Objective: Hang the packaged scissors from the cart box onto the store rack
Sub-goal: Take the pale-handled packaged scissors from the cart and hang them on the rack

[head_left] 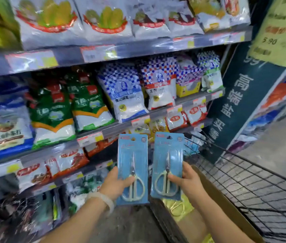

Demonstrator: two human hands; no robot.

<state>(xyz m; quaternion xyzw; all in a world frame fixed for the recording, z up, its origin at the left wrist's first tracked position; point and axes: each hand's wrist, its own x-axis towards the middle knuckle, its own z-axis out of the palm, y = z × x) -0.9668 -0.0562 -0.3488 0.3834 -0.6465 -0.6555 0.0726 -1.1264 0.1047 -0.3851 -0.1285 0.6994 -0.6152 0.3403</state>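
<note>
The left hand (116, 183) pinches one blue pack (132, 168) of scissors near its lower edge, thumb laid across the front over the handles, fingers hidden behind the card. Just to its right, the right hand (188, 180) pinches a second pack (168, 165) the same way from the other side, thumb on the front, fingers wrapped behind. Both packs stand upright, side by side and slightly apart, their hang holes at the top, well above the grips. Below and right of the right hand sits the cardboard box (226, 199) in the wire cart (261, 181), with what looks like more gold-handled stock inside. Beyond the packs are shelves (103, 134) of bagged food; no hook or peg for scissors shows. So the task seems at its carrying stage: two packs are out of the box, none hung. Both forearms reach forward, level, wrists straight; the left wears a pale bracelet (103, 200).
</note>
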